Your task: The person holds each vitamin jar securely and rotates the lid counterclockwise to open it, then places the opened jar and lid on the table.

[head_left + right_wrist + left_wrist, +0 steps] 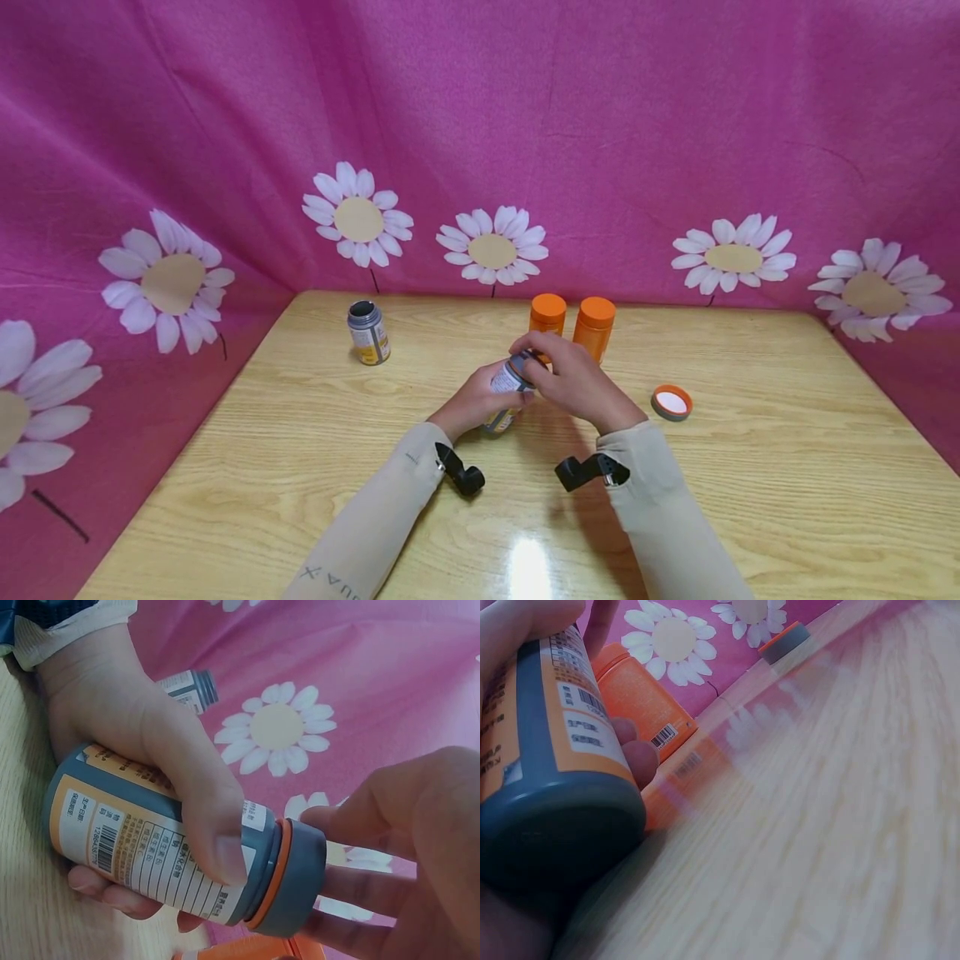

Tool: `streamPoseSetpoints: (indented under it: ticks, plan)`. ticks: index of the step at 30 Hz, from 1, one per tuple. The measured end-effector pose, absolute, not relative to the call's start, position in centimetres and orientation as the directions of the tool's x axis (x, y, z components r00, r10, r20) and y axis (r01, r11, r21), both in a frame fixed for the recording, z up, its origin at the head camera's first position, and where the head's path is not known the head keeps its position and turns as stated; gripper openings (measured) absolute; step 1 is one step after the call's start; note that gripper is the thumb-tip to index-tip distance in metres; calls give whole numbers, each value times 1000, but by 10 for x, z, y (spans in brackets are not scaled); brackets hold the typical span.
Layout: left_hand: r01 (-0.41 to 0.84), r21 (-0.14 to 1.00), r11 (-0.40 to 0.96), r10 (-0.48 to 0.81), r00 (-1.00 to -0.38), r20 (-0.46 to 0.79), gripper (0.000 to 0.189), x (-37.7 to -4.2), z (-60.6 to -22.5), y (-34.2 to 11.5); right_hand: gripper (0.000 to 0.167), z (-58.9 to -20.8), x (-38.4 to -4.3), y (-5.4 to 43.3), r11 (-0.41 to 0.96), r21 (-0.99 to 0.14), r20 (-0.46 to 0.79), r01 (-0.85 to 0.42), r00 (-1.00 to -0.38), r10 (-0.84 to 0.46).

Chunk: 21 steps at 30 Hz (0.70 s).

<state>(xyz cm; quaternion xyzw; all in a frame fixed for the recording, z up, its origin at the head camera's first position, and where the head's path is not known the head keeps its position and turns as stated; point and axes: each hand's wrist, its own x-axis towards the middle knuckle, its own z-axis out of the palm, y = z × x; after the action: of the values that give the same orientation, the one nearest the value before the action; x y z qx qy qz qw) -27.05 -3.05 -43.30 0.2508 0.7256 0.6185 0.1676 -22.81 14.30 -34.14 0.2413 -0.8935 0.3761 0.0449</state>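
My left hand [474, 406] grips a grey pill bottle [161, 832] with an orange-and-white label, thumb across the label and fingers round the far side. The bottle is tilted, and its base [562, 832] shows close to the tabletop in the left wrist view. On its neck sits a grey cap [298, 879] with an orange ring along its lower edge. From above and the right, my right hand [573, 379] holds this cap, its fingers curled about the rim. In the head view that hand partly covers the cap.
Two orange bottles with orange lids [549, 307] [597, 312] stand just behind my hands. An uncapped grey bottle [370, 340] stands at the back left. To the right, a loose cap [672, 402] lies with its white inside up. Pink flowered cloth [600, 150] hangs behind the wooden table [787, 467].
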Motion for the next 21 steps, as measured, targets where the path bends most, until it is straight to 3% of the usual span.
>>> streamPoseSetpoints:
  ticks: [21]
  plan:
    - [166,981,99,574,-815,80,47,-271,-435,-31,14,-341,-228,140,597,-597,326,-535,-842,-429]
